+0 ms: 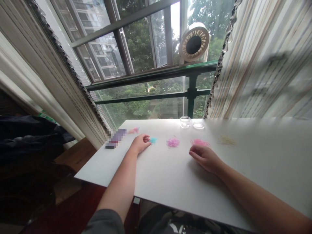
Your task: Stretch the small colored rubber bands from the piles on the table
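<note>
Small piles of thin strands or bands lie in a row on the white table. My left hand rests with curled fingers at the blue pile, its fingertips touching or very near it. Right of that is a purple pile, then a pink pile. Just in front of the pink pile is my right hand, its fingers curled in; what they may hold is hidden. A pale yellow pile lies farther right. An orange-pink pile sits at the back left.
A clear round container and a clear shallow dish or lid stand at the table's back edge. A blurred purple object lies at the left edge. Beyond are a window railing, a round fan and curtains.
</note>
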Demonstrator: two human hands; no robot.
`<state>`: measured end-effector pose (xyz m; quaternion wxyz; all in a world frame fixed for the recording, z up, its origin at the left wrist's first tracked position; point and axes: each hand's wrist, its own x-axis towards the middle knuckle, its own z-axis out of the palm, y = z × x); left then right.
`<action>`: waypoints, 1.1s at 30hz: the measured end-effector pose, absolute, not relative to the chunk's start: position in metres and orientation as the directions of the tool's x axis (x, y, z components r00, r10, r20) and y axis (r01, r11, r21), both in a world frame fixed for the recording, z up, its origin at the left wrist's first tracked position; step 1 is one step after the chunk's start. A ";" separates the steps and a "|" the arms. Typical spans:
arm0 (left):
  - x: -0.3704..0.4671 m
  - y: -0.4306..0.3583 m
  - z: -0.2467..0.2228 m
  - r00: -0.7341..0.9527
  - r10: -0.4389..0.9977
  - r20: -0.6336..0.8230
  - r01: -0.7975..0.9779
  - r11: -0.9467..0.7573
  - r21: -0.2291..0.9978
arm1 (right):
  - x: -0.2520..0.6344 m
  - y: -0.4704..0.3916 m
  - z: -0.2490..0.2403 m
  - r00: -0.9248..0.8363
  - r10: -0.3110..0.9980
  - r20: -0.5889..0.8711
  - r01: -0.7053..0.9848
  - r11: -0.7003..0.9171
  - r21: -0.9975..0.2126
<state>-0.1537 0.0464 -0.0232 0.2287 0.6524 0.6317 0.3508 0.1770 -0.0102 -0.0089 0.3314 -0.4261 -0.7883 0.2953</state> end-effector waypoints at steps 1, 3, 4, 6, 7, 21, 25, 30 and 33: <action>-0.153 0.047 -0.024 -0.047 0.983 0.178 0.654 -0.104 0.749 | 0.177 -0.011 -0.009 -0.418 0.867 0.269 0.479 0.463 -0.746; -0.153 0.047 -0.025 -0.064 0.979 0.192 0.629 -0.109 0.769 | 0.176 -0.011 -0.009 -0.421 0.868 0.263 0.483 0.460 -0.745; -0.152 0.048 -0.025 -0.080 0.977 0.196 0.609 -0.107 0.786 | 0.176 -0.011 -0.009 -0.423 0.868 0.260 0.484 0.459 -0.745; -0.152 0.050 -0.025 -0.124 0.973 0.193 0.543 -0.097 0.834 | 0.176 -0.011 -0.009 -0.426 0.867 0.259 0.482 0.460 -0.746; -0.153 0.051 -0.025 -0.156 0.970 0.185 0.494 -0.085 0.865 | 0.176 -0.010 -0.010 -0.428 0.865 0.262 0.480 0.463 -0.746; -0.167 0.066 -0.023 -0.436 0.884 0.166 0.260 -0.053 0.964 | 0.177 -0.008 -0.013 -0.446 0.854 0.268 0.490 0.484 -0.725; -0.172 0.069 -0.026 -0.483 0.845 0.228 0.325 -0.068 0.943 | 0.177 -0.008 -0.014 -0.443 0.854 0.273 0.489 0.485 -0.725; -0.182 0.069 -0.020 -0.561 0.747 0.356 0.508 -0.029 0.861 | 0.176 -0.009 -0.013 -0.441 0.853 0.280 0.486 0.489 -0.724; -0.189 0.078 -0.011 -0.533 0.747 0.397 0.621 0.027 0.784 | 0.176 -0.009 -0.012 -0.453 0.850 0.268 0.487 0.488 -0.725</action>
